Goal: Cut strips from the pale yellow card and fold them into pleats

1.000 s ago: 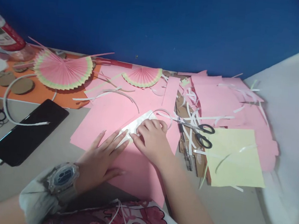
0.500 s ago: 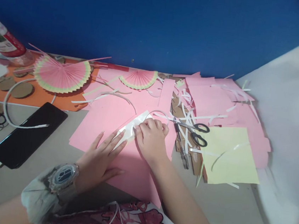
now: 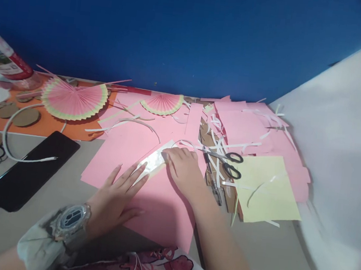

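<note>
My left hand (image 3: 117,197) lies flat with spread fingers, its fingertips on the lower end of a shiny white strip (image 3: 153,161). That strip sits slantwise on a large pink sheet of paper (image 3: 162,210). At the strip's upper end rests my right hand (image 3: 185,167), fingers bent and pressed together; what they grip, if anything, is hidden. A thin pale curl (image 3: 184,142) arches just behind the right fingers. Right of this hand lie scissors (image 3: 229,161) with black handles, blades pointing towards it, and a pen (image 3: 215,190).
Two pleated pink paper fans (image 3: 74,98) with yellow-green edges stand at the back. A phone (image 3: 31,171) and white cable (image 3: 6,134) are on the left, near a bottle (image 3: 6,58). Yellow paper (image 3: 268,191) and pink scraps (image 3: 245,129) lie right. A blue wall (image 3: 165,30) closes the back.
My right fingers have flattened slightly over the strip's upper end, and the pale curl shows lower. My left hand keeps its place on the strip. The whole view has shifted a little.
</note>
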A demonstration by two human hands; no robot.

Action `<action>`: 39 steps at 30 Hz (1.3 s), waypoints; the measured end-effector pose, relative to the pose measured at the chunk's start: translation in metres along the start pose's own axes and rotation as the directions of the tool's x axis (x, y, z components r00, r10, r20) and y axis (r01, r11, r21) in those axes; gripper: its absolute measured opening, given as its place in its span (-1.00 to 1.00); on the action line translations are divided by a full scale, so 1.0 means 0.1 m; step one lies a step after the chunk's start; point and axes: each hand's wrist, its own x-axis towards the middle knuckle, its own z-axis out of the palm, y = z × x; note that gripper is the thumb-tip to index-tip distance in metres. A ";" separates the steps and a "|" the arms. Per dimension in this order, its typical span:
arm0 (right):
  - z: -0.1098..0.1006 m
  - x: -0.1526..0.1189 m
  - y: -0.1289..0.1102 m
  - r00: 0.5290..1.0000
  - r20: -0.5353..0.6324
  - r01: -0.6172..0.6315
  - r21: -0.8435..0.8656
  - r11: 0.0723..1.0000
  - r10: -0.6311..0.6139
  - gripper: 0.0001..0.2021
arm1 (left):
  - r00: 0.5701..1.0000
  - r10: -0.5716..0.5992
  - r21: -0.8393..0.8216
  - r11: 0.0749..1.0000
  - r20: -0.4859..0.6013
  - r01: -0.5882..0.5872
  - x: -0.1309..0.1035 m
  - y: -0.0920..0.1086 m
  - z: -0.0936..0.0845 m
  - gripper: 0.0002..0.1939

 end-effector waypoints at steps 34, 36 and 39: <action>-0.05 0.00 -0.18 0.942 0.325 -0.149 0.195 0.970 0.079 -0.88 | 0.999 -0.032 -0.108 0.994 0.001 0.032 0.06 0.04 0.10 -0.18; -0.02 -0.01 -0.19 0.945 0.308 -0.169 0.163 0.972 0.112 -0.84 | 1.000 -0.026 -0.119 0.992 0.006 0.026 0.06 0.04 0.11 -0.20; 0.04 -0.02 -0.21 0.955 0.255 -0.194 0.141 0.971 0.154 -0.78 | 1.000 -0.022 -0.139 0.990 0.011 0.024 0.07 0.03 0.11 -0.18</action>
